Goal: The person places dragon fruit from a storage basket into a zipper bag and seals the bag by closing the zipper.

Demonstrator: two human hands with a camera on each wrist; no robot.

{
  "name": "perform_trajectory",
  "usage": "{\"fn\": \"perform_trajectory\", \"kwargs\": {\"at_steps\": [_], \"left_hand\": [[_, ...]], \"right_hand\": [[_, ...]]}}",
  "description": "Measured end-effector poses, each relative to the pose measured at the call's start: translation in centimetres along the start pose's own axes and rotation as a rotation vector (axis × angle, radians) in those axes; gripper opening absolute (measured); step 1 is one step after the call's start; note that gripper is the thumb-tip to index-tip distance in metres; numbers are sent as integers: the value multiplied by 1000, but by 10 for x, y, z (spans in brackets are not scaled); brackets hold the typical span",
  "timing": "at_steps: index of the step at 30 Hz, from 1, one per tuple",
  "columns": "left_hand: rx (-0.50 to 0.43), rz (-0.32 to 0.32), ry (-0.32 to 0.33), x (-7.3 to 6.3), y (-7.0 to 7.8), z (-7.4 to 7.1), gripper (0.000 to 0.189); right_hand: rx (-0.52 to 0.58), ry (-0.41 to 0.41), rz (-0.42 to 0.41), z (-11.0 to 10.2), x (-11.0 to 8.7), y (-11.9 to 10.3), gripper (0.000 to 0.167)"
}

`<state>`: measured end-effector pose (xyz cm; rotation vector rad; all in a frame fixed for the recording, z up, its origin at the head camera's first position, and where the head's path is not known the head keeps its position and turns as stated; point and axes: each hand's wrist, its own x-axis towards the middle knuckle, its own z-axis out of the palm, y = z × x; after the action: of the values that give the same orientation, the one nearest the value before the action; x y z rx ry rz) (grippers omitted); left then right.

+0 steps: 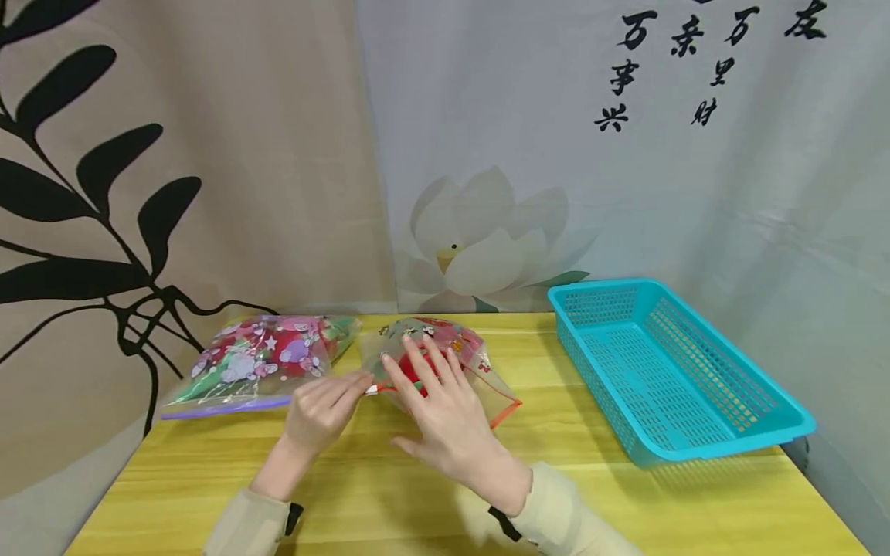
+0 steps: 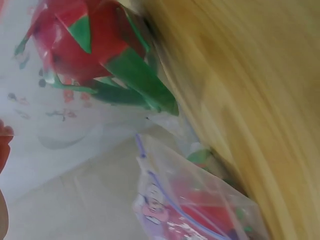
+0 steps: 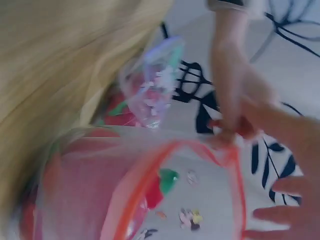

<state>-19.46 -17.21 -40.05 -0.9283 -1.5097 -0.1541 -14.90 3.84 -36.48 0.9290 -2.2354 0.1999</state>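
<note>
A clear printed zip bag [image 1: 480, 359] with an orange-red closure strip [image 1: 505, 415] lies at the middle of the table. My left hand [image 1: 323, 409] pinches the left end of that strip, beside a small white tab [image 1: 371, 390]. Over the bag my right hand [image 1: 445, 413] is spread, fingers straight and pointing away from me. In the right wrist view the orange-edged mouth [image 3: 135, 200] gapes apart. Inside is a red thing with green leafy tips [image 2: 95, 45], resembling a dragon fruit; the right hand partly hides it in the head view.
Left of the hands lies another printed bag [image 1: 264, 355] with a purple strip, filled with red and green things. A turquoise perforated basket [image 1: 737, 351] stands at the right of the wooden table [image 1: 348, 502]. Behind the table hangs a printed curtain [image 1: 313, 154].
</note>
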Motion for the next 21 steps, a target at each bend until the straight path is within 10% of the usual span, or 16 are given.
{"fn": "perform_trajectory", "kwargs": {"at_steps": [6,12,21], "left_hand": [[7,25,26,11,5,1,31],[10,18,62,19,9,2,31],[21,34,40,26,10,4,29]], "right_hand": [[-184,406,-243,26,12,-6,18],[-296,623,-360,42,16,1,27],[-278,666,-406,41,17,13,25]]}}
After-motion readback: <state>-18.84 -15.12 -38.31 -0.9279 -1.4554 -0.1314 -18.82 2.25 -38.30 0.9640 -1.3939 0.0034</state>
